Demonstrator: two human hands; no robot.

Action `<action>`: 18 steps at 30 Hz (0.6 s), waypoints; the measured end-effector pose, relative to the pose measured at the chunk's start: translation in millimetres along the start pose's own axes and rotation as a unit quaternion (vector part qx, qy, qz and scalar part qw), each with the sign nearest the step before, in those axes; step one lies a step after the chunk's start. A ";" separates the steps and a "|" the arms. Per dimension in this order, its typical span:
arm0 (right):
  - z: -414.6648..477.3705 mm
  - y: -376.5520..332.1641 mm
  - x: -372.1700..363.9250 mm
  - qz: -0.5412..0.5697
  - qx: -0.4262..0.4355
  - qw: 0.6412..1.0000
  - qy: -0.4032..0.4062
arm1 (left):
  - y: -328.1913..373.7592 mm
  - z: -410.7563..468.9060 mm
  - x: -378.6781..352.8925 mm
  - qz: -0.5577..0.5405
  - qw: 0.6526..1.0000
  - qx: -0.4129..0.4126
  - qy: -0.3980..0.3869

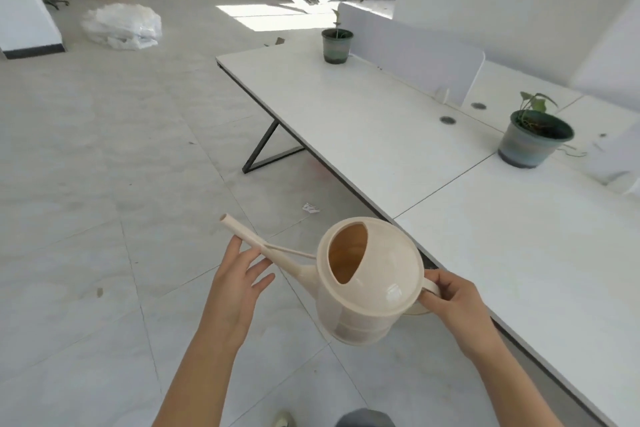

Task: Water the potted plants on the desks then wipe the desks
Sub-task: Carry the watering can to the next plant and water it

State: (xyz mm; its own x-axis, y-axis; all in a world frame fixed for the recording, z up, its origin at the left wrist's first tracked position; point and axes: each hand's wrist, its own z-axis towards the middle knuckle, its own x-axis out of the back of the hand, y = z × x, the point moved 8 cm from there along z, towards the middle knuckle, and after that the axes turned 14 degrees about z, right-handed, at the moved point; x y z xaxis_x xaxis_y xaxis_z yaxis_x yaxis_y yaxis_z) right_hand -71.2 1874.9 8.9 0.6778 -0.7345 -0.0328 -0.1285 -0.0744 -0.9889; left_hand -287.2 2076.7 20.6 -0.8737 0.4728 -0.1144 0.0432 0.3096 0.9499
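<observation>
I hold a cream plastic watering can (367, 291) level over the floor, in front of the desks. My right hand (450, 302) grips its handle at the back. My left hand (239, 281) is open, fingers spread, touching the underside of the long spout, which points up and to the left. A potted plant (535, 140) with a few green leaves stands on the near white desk (519, 253) at the right. A second potted plant (336, 44) with a thin seedling stands at the far end of the far desk (346, 114).
A white divider panel (415, 48) runs along the back of the far desk. The desk's black metal leg (263, 149) angles down to the tiled floor. A scrap of paper (310, 208) lies on the floor. Plastic wrap (121, 26), cardboard and stacked furniture sit far off.
</observation>
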 end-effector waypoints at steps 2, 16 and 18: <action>15.0 -1.7 -5.5 0.001 -0.013 1.000 0.023 | 7.1 31.2 -5.5 0.003 0.999 0.010 -0.030; 152.1 -5.1 36.4 0.015 -0.024 0.989 0.146 | 28.2 212.0 -115.4 0.033 0.988 0.043 -0.143; 173.5 -9.0 45.5 0.023 -0.024 0.987 0.155 | 34.3 237.9 -138.6 0.031 0.987 0.042 -0.151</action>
State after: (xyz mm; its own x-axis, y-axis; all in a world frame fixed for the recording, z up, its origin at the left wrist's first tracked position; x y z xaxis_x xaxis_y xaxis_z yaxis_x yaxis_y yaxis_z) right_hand 86.4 1959.2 -8.8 0.4181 -0.9081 -0.0247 -0.1926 -0.0621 -0.9793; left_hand -49.4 2218.1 -0.2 -0.6840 0.7138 -0.1507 0.1435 0.3342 0.9315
